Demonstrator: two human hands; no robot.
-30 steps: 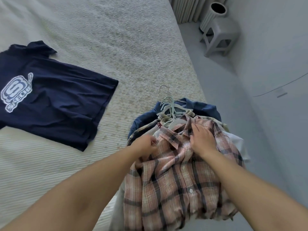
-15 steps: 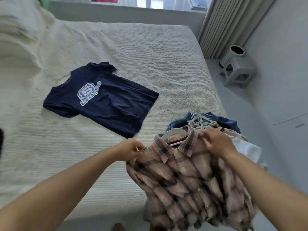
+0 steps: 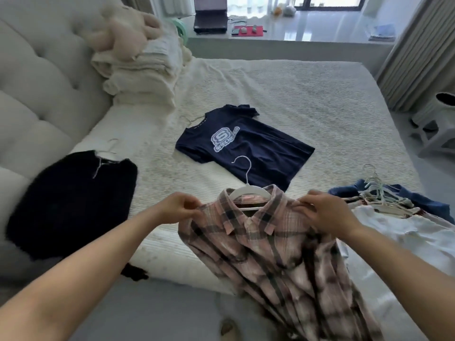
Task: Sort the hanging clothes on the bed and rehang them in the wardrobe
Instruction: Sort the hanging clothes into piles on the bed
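Both hands, left (image 3: 183, 207) and right (image 3: 325, 212), pinch the plaid shirt (image 3: 268, 244) at its shoulders; that grip has lifted it, on its hanger (image 3: 246, 190), off the pile (image 3: 384, 203) and over the bed (image 3: 307, 102), ready to lay beside the navy tee (image 3: 246, 146).

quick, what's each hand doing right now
Left hand: closed, pinching the left shoulder of the pink plaid shirt.
Right hand: closed, gripping the shirt's right shoulder.
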